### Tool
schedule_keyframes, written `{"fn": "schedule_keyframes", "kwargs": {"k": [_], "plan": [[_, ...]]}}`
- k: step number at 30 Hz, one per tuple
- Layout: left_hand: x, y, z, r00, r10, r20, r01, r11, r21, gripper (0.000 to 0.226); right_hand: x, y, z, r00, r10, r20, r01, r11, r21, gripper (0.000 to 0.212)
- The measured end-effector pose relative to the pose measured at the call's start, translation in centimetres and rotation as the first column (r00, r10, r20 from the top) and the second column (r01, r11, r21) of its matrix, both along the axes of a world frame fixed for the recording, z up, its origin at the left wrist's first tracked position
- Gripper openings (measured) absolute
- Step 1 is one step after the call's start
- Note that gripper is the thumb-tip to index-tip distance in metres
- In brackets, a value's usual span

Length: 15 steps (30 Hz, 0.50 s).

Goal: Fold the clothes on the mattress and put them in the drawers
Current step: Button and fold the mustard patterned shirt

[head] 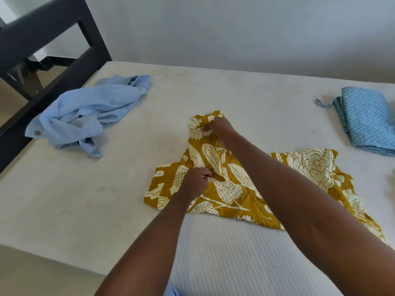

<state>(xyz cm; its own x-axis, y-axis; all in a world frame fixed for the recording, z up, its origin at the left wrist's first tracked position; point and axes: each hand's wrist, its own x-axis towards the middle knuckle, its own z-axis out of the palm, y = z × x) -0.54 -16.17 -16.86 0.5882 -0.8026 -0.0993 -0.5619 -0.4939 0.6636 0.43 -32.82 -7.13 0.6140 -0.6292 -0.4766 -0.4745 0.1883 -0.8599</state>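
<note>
A mustard-yellow garment with a cream floral print (235, 189) lies partly spread on the white mattress (106, 199). My left hand (195, 181) is closed on a bunch of its cloth near the left side. My right hand (218, 128) pinches the garment's far end, which is lifted a little off the mattress. A crumpled light-blue denim jacket (85, 112) lies at the left, near the mattress edge. A folded blue zigzag-patterned garment (367, 120) rests at the right.
A dark wooden frame (53, 39) stands beyond the mattress's left corner. A pale wall (235, 28) runs behind the mattress. The floor (32, 280) shows at the lower left. A bit of blue cloth (171, 292) peeks in at the bottom edge.
</note>
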Motion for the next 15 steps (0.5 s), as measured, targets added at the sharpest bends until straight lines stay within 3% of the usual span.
{"fn": "schedule_keyframes", "kwargs": {"k": [2, 4, 5, 7, 8, 9, 10, 11, 13, 15], "plan": [[0.5, 0.3, 1.2, 0.993, 0.051, -0.108, -0.056, 0.998, -0.04, 0.027, -1.0, 0.2, 1.6, 0.997, 0.076, -0.003, -0.076, 0.993, -0.091, 0.036], [0.5, 0.7, 2.6, 0.926, 0.225, -0.302, -0.271, 0.955, -0.121, 0.027, -2.9, 1.1, 3.6, 0.984, 0.18, -0.01, -0.178, 0.957, -0.23, 0.028], [0.3, 0.9, 3.4, 0.809, 0.303, -0.504, -0.431, 0.889, -0.158, 0.025, -4.0, 1.7, 4.6, 0.971, 0.238, -0.009, -0.229, 0.925, -0.302, 0.026], [-0.9, 1.8, 5.8, 0.39, 0.293, -0.873, -0.715, 0.694, -0.086, 0.025, -6.8, 3.5, 7.0, 0.935, 0.355, -0.008, -0.333, 0.868, -0.369, 0.025], [-1.4, 2.3, 6.6, 0.182, 0.242, -0.953, -0.779, 0.626, 0.01, 0.026, -8.2, 4.3, 8.0, 0.911, 0.41, -0.036, -0.393, 0.84, -0.374, 0.026], [-2.0, 3.2, 7.4, 0.034, 0.197, -0.98, -0.797, 0.597, 0.093, 0.031, -9.8, 5.2, 8.7, 0.881, 0.466, -0.088, -0.464, 0.81, -0.358, 0.026], [-2.1, 3.7, 7.6, -0.055, 0.153, -0.987, -0.783, 0.606, 0.138, 0.042, -11.2, 5.8, 9.2, 0.833, 0.534, -0.146, -0.551, 0.774, -0.311, 0.028], [-2.3, 4.3, 7.7, -0.077, 0.134, -0.988, -0.749, 0.646, 0.146, 0.053, -12.4, 6.4, 9.2, 0.776, 0.603, -0.188, -0.631, 0.736, -0.245, 0.031], [-2.9, 5.2, 7.9, -0.011, 0.13, -0.991, -0.657, 0.746, 0.105, 0.059, -14.9, 7.3, 9.0, 0.68, 0.693, -0.239, -0.728, 0.677, -0.11, 0.035], [-3.7, 5.6, 8.1, 0.076, 0.165, -0.983, -0.584, 0.807, 0.09, 0.041, -17.3, 8.2, 8.3, 0.636, 0.729, -0.253, -0.764, 0.641, -0.073, 0.035]]}}
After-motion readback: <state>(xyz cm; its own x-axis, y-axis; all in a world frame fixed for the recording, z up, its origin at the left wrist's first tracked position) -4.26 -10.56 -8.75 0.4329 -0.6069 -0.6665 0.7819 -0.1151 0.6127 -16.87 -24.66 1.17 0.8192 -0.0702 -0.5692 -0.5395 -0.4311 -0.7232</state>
